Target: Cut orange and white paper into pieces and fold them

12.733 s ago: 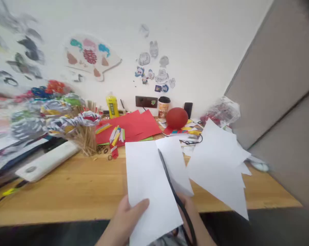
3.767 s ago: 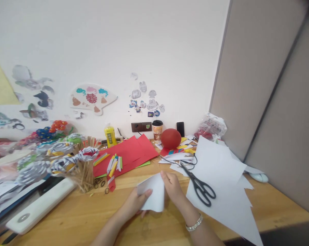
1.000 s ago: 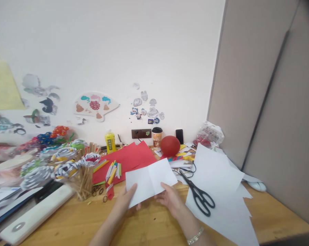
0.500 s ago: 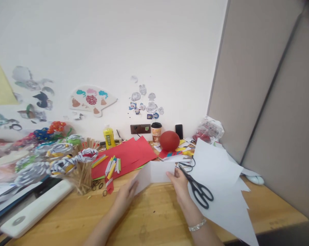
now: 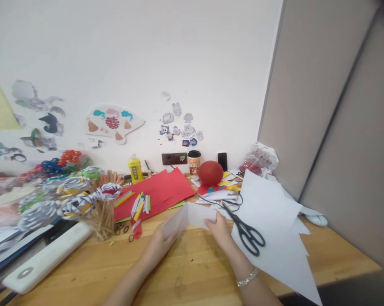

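Observation:
Between my hands is a small white sheet of paper [image 5: 198, 215], creased down the middle, its two halves standing at an angle above the wooden table. My left hand [image 5: 166, 238] grips the left half, fingers partly hidden by it. The right edge is pinched by my right hand [image 5: 217, 229], the thumb showing on the near face. Just right of that hand, black-handled scissors [image 5: 247, 233] lie on large white paper sheets [image 5: 274, 212]. Red paper sheets [image 5: 153, 191] lie behind the held paper, with folded paper strips [image 5: 140, 207] on them.
A red balloon-like ball [image 5: 211, 173], a lidded paper cup [image 5: 194, 162] and a yellow bottle [image 5: 135, 169] stand along the wall. At left are a bundle of wooden sticks [image 5: 102, 219], paper-strip flowers [image 5: 75, 204] and a long white bar [image 5: 48, 259]. A phone [image 5: 222, 161] leans at the back.
The paper's halves have tilted slightly, and my left hand now covers more of its lower left edge. Both hands keep their hold; the view has shifted a little.

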Available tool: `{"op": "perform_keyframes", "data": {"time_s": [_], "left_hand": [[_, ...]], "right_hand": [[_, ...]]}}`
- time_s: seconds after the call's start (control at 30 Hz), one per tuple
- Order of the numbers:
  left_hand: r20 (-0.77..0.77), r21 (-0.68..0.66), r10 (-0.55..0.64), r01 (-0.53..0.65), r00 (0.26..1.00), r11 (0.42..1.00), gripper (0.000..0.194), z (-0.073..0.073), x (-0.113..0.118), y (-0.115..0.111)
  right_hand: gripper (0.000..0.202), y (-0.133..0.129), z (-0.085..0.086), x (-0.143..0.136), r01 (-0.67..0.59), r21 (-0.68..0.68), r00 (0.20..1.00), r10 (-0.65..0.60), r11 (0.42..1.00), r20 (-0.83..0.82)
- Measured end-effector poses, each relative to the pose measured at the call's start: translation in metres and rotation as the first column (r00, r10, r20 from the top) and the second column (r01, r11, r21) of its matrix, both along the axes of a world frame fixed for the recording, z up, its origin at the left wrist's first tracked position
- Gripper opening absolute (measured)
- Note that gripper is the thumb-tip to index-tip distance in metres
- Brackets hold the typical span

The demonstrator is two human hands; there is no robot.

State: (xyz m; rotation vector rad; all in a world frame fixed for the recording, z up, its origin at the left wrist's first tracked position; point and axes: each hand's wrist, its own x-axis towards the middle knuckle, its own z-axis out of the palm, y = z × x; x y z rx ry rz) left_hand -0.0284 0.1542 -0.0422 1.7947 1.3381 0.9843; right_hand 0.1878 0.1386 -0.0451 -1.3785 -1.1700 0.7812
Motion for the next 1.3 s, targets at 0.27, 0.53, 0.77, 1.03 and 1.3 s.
{"op": "perform_keyframes", "data": {"time_s": [0.27,0.53,0.77,1.03,1.3], "left_hand": [[-0.076,0.071,-0.07,0.075,0.995,0.995,0.033,-0.002,-0.003,0.0],[-0.01,0.086,-0.14,0.141,0.99,0.986,0.028,0.007,-0.004,0.003],[0.159,-0.126,-0.154,0.174,0.975,0.977,0.029,0.017,0.0,-0.019],[0.408,-0.41,-0.018,0.201,0.913,0.89,0.028,0.034,0.009,-0.037],[0.37,-0.373,0.002,0.147,0.929,0.916,0.026,0.037,0.008,-0.028]], "right_hand": [[0.039,-0.004,0.005,-0.002,-0.158,-0.032,0.986,0.156,0.987,-0.062],[0.032,0.001,-0.007,-0.004,-0.104,-0.055,0.993,0.106,0.993,0.044],[0.04,-0.014,0.025,0.012,-0.153,-0.046,0.988,0.152,0.987,-0.034],[0.034,-0.035,0.042,0.029,-0.202,-0.118,0.974,0.212,0.972,0.082],[0.012,-0.058,0.032,0.085,0.281,-0.246,0.755,-0.056,0.928,0.654]]}}
